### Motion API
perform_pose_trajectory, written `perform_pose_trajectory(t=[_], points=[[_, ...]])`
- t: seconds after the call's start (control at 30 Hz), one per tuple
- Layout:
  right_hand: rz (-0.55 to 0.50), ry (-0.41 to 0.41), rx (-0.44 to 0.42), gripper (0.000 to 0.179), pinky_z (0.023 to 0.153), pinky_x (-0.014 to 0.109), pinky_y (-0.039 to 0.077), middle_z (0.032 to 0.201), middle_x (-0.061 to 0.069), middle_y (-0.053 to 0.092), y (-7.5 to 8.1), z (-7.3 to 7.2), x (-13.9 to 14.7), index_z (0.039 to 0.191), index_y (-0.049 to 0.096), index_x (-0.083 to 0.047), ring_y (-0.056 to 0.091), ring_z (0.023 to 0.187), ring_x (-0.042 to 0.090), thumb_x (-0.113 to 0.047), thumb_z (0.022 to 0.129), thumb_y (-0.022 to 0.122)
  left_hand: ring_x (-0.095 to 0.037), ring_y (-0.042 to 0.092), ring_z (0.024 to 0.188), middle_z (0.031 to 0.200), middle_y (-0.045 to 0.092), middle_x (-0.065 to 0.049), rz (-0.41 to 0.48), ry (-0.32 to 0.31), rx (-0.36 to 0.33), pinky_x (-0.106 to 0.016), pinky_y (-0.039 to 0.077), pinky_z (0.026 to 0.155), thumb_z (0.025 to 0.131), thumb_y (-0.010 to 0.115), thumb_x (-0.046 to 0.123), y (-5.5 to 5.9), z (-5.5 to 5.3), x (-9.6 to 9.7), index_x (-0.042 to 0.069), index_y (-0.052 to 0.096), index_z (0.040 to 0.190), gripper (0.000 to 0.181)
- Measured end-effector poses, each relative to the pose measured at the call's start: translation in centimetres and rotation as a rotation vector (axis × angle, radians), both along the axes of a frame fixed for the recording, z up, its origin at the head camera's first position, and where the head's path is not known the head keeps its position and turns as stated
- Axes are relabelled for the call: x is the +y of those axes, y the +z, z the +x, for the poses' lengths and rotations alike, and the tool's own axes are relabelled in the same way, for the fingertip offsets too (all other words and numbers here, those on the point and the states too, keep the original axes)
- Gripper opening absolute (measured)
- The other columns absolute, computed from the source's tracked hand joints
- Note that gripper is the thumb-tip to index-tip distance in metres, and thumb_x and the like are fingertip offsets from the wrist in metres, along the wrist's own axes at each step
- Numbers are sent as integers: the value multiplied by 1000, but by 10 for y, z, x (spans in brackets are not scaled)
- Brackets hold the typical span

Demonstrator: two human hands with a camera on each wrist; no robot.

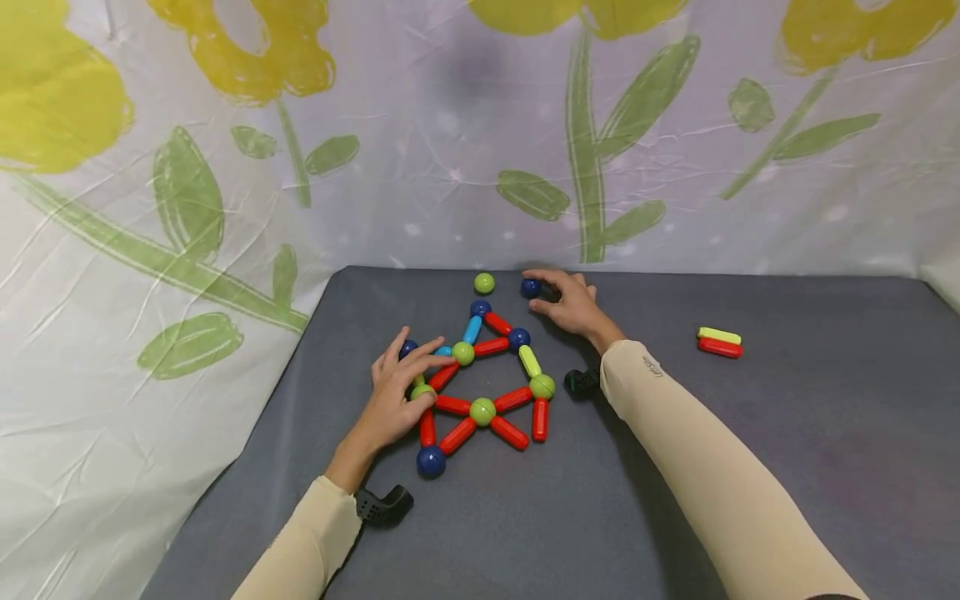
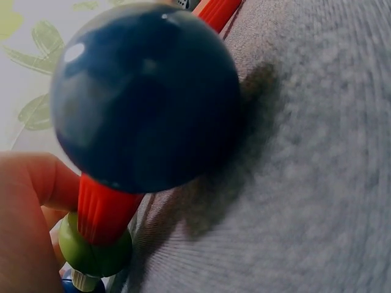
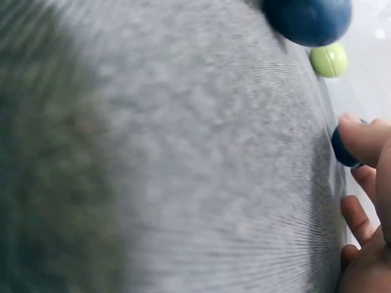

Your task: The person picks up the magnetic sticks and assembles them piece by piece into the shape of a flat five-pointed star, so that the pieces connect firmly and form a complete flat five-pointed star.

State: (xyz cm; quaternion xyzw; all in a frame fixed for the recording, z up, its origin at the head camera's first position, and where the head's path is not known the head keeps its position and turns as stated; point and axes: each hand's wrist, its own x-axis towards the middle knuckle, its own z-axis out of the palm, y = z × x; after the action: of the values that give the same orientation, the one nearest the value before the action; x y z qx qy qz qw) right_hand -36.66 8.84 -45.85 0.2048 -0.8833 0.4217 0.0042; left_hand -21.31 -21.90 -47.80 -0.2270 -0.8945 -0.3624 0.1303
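A flat frame of coloured sticks and balls lies on the dark table, its red stick (image 1: 453,405) joined to a central green ball (image 1: 483,411). My left hand (image 1: 392,392) holds the frame's left side, thumb and fingers about a green ball (image 1: 422,393). In the left wrist view a large dark blue ball (image 2: 146,97) hides much of that hand's work; a red stick (image 2: 105,210) runs from it to the held green ball (image 2: 96,247). At the table's far edge, my right hand (image 1: 572,304) pinches a loose blue ball (image 1: 531,288) between thumb and fingers.
A loose green ball (image 1: 484,283) sits at the far edge, left of the right hand. Off to the right lie a yellow stick (image 1: 719,335) and a red stick (image 1: 720,347), side by side. A flower-printed curtain (image 1: 450,150) hangs behind the table.
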Motion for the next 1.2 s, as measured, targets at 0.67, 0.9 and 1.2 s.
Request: perform_pose_trajectory(t=[0.67, 0.9, 1.2], points=[[-106, 35, -67, 35, 86, 39, 46, 126, 11, 66, -4, 33, 30, 134, 66, -14, 58, 98, 26, -17, 99, 67, -47, 6, 156, 161, 44, -6, -136, -13, -5, -73, 6, 114, 91, 71, 40, 3, 3, 1, 26, 63, 139, 50], [-127, 68, -21, 34, 78, 35, 42, 113, 12, 68, -9, 64, 63, 131, 69, -12, 52, 86, 23, -15, 97, 71, -47, 9, 156, 162, 42, -5, -212, 26, -12, -72, 8, 114, 93, 68, 45, 5, 5, 12, 29, 60, 142, 51], [-96, 81, 80, 35, 74, 30, 40, 108, 5, 68, -16, 119, 103, 128, 71, -15, 50, 84, 18, -14, 93, 75, -42, 19, 155, 160, 44, -8, -305, 88, -10, -67, 2, 120, 98, 60, 51, 10, 12, 36, 26, 59, 143, 51]])
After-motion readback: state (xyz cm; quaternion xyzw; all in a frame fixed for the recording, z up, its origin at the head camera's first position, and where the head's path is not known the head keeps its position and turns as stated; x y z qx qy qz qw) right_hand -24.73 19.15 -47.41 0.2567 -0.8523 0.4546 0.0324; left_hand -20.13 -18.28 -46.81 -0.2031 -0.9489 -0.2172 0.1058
